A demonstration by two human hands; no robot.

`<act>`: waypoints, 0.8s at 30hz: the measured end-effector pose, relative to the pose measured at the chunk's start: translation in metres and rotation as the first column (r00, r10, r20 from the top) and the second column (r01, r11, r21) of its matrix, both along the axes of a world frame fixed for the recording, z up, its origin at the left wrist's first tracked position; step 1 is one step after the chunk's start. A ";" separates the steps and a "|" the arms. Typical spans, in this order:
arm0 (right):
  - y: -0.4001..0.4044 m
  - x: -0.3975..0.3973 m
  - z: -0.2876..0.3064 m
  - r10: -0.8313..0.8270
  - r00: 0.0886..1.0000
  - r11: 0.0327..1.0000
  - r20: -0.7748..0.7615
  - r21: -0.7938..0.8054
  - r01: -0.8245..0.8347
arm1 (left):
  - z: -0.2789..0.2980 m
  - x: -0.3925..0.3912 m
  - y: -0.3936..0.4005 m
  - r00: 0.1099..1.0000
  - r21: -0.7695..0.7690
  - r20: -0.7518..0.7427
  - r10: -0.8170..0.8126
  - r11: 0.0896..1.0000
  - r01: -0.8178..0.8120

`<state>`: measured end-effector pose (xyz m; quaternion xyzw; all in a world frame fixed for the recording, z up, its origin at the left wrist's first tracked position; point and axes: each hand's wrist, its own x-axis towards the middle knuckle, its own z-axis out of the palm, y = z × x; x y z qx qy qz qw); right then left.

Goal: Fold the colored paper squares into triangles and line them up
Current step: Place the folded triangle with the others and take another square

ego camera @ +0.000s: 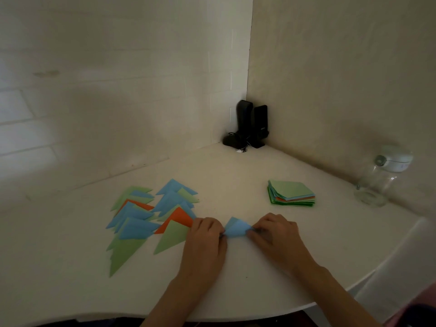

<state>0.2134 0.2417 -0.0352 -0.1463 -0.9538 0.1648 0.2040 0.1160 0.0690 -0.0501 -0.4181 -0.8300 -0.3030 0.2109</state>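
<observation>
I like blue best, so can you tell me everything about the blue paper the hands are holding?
The blue paper is a thin, light blue sheet, caught partway through a fold, so a second layer peeks out behind its top edge. It sits low over the white table, in front of the person. The left hand pinches its left end and the right hand pinches its right end. It lies apart from the folded triangles and the stack of squares.

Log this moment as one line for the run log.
step: folding blue paper square | left hand: pinches left corner | right hand: pinches right corner | folded triangles: left | unfolded stack: right
</observation>
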 end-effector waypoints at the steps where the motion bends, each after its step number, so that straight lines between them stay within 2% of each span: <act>1: -0.002 -0.002 0.000 -0.021 1.000 1.000 -0.004 -0.017 0.021 | -0.001 0.001 0.001 0.999 -0.001 0.007 0.032 0.999 -0.032; 4: -0.005 -0.011 -0.001 -0.078 0.997 0.996 0.004 -0.039 0.079 | 0.001 0.004 0.006 0.991 -0.034 0.018 0.136 0.990 -0.135; 8: -0.007 -0.019 -0.001 -0.098 0.994 0.995 0.048 0.018 0.097 | 0.009 0.010 0.016 0.965 -0.088 0.036 0.259 0.963 -0.255; 13: -0.005 -0.023 -0.001 -0.101 0.992 0.995 0.072 0.015 0.100 | 0.009 0.007 0.021 0.950 -0.172 0.057 0.306 0.941 -0.292; 19: 0.000 -0.027 0.012 -0.085 0.985 0.967 0.150 -0.224 0.117 | 0.007 0.000 0.016 0.953 -0.054 0.186 0.238 0.971 -0.232; 24: 0.008 -0.024 0.018 -0.056 0.991 0.891 0.121 -0.442 0.104 | 0.009 -0.006 0.008 0.977 -0.013 0.153 0.146 0.989 -0.145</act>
